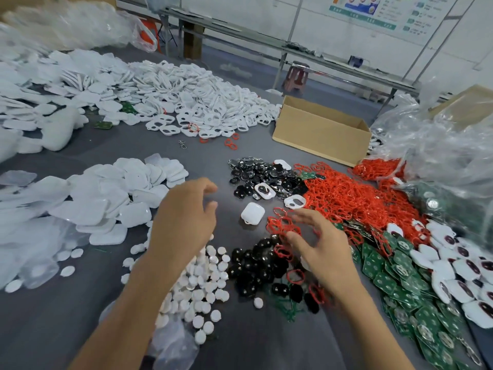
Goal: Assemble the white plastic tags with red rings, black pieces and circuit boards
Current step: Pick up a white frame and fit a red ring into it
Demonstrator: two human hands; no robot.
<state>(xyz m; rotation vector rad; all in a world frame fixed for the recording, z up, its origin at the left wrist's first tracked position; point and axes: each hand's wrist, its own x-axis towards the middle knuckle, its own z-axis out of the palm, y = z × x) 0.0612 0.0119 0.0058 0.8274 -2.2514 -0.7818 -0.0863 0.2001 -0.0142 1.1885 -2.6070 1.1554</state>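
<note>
Both hands hang over the grey worktop (88,153) with nothing in them. The left hand (186,212) is seen from the back, fingers loosely curled and its grip spread, above the near edge of a pile of white plastic tags (125,193) on the left. The right hand (317,244) has its fingers fanned out, grip spread, over a loose clump of red rings (282,228); whether the fingertips touch the rings is hard to tell, as the hand is blurred.

Between the two hands lies one closed white tag (252,213) on its own. Just beyond it sit two open white shells (294,202) with dark inserts. Under and near the right hand is a heap of black pieces (256,263), partly hidden by the wrist. Left of that, small white round caps (205,279) are partly covered by the left forearm.

To the right, a large heap of red rings (346,198) runs into green circuit boards (400,279), whose near end is cut off by the frame. More shiny black parts (256,172) lie further off. A cardboard box (322,129) stands at the far right; its contents cannot be seen. Clear plastic bags (437,145) at the right edge blur what lies beneath. The far left piles of white shells (192,97) are smeared and hard to make out.
</note>
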